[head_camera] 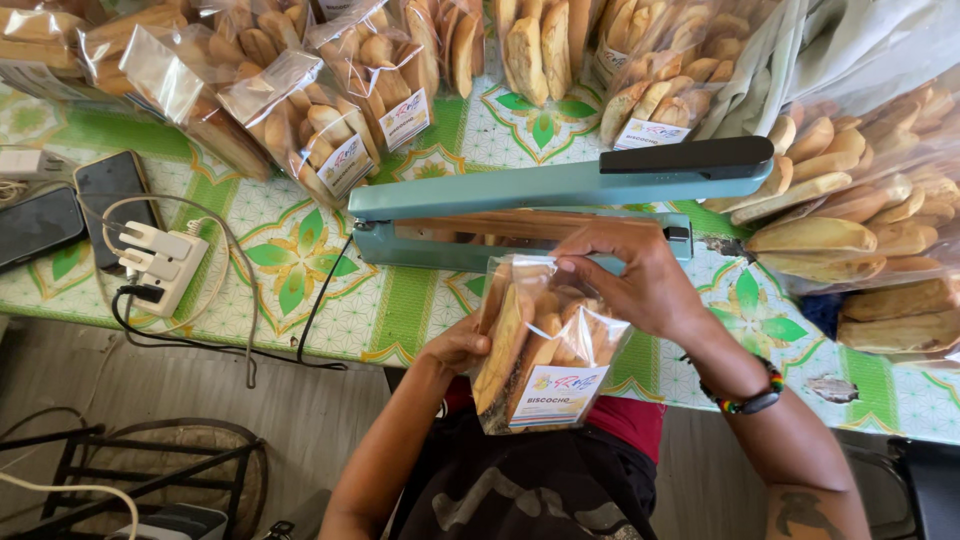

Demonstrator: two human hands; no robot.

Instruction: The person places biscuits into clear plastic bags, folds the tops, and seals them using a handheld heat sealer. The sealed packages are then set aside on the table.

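Both my hands hold a clear plastic bag of long toasted biscuits (545, 345) with a white label, just in front of a teal heat sealer (560, 190). My left hand (458, 345) supports the bag's left side from below. My right hand (625, 275) pinches the bag's open top at the sealer's lower jaw. The sealer's arm is raised, its black handle (690, 155) pointing right. A beaded bracelet sits on my right wrist.
Several sealed biscuit bags (330, 120) lie along the table's far side, and a big bag of loose biscuits (860, 215) fills the right. A white power strip (160, 262), cables and two phones (40, 225) sit at left on the green patterned tablecloth (300, 270).
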